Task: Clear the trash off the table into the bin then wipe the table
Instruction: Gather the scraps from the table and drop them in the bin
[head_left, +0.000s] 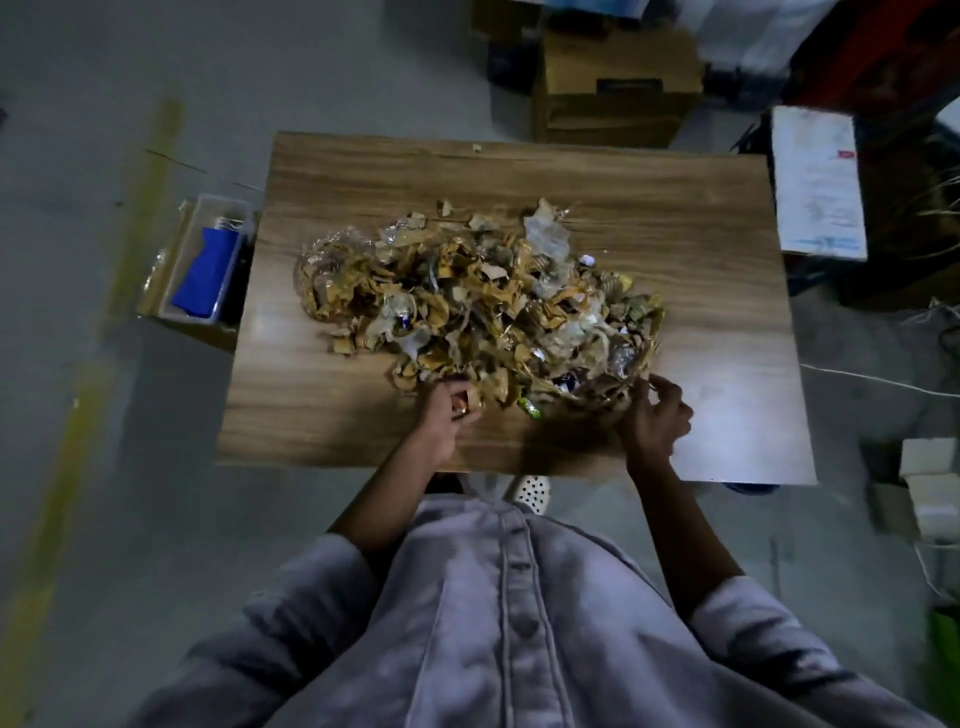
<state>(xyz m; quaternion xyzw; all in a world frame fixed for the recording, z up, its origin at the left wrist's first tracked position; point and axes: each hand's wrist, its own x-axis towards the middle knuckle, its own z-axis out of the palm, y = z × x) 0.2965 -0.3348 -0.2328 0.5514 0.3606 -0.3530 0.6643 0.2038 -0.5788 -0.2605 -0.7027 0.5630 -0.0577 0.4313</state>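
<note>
Mostly torn yellow-brown cardboard, crumpled clear plastic: trash (478, 306) heaped mid-table (363, 171).

A loose trash heap (467, 296) of torn brown cardboard and clear plastic lies mid wooden table (363, 171).

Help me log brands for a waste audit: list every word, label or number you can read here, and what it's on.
No text here can be read.
On the white sheet right of the table: printed lines and a red mark, too blurred.
On the cardboard box beyond the table: a dark label, too blurred.
In the trash pile: wrapper print, too small.
</note>
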